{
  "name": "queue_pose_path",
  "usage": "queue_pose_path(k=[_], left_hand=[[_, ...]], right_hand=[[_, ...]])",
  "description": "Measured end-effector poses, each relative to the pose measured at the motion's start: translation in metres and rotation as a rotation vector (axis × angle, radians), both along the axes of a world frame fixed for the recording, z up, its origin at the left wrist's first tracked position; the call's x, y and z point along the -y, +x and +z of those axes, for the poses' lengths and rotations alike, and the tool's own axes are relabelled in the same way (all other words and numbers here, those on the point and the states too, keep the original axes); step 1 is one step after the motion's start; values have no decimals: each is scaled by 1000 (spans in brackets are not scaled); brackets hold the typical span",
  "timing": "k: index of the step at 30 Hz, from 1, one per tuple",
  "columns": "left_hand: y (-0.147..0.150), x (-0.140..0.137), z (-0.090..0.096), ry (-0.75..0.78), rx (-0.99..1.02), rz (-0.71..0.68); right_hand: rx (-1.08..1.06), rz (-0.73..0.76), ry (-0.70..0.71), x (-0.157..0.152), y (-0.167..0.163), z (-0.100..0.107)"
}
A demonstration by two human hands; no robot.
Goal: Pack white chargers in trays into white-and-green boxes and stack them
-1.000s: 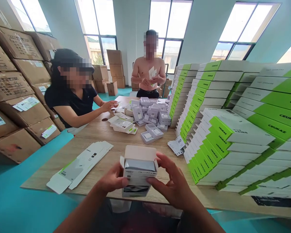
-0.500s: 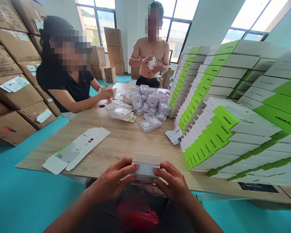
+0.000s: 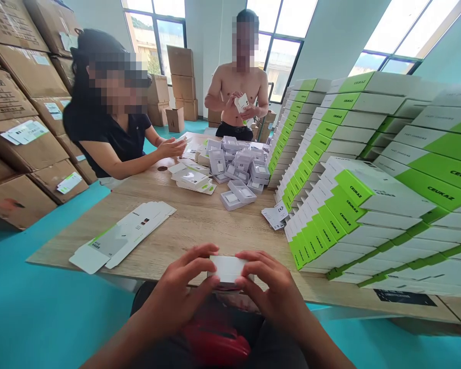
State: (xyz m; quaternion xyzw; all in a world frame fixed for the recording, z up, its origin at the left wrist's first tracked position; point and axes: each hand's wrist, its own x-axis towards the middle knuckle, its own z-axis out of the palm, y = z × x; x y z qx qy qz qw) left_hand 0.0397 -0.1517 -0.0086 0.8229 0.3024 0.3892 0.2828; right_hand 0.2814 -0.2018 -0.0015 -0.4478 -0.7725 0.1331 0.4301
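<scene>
A small white cardboard box [image 3: 227, 268] is held end-on at the front edge of the table, its near end closed by a white flap. My left hand [image 3: 188, 274] grips its left side, fingers above and thumb at the lower corner. On the right side, my right hand [image 3: 263, 274] pinches it the same way. Most of the box's length is hidden behind its near end. Flattened white cartons [image 3: 125, 233] lie in a fanned stack to the left on the table. Green and white boxes [image 3: 330, 230] stand stacked close to my right hand.
Clear plastic trays [image 3: 238, 164] are heaped mid-table, beside a pile of white cartons [image 3: 192, 177]. Printed leaflets [image 3: 275, 215] lie by the stacks. One co-worker [image 3: 115, 128] sits at the left; another person [image 3: 238, 87] stands behind the table. Brown cartons [image 3: 19, 138] line the left wall.
The raised flap on the box has been folded down, covering the open end where contents showed. Both hands have stayed on the box. The seated co-worker's hands have shifted slightly.
</scene>
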Motion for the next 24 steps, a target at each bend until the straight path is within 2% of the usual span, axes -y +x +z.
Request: queue_pose_path(k=[2,4,7,10,12,14,16,18,21,23,24], left_hand=[[6,3,1,-112,48,112],[12,5,0,-152,96,166],[16,6,1,-78,136,148],[13,5,2,-19,134,93],[6,1,0,58,105,49],[-1,-5,-7,201,61,-15],[-6,-11,-18,364,27,-67],[-6,-14,-31,449,16,-87],[3,-9,-50,332,81,-3],[11,-9,-59,227,133,132],[15,-13,-62,257,106,159]], right_hand=[[-55,-45,-18,-2,-4,1],[-116,-79,-25,-3,-7,1],[-149,-87,-21,-4,-8,-1],[-89,-36,59,-4,-2,-5],[-12,25,115,-4,6,-9],[67,83,154,-4,13,-14],[115,116,171,-5,17,-20],[113,110,158,-4,17,-25],[60,-13,96,0,13,-23],[86,-126,48,4,9,-13],[148,-145,35,5,9,-5]])
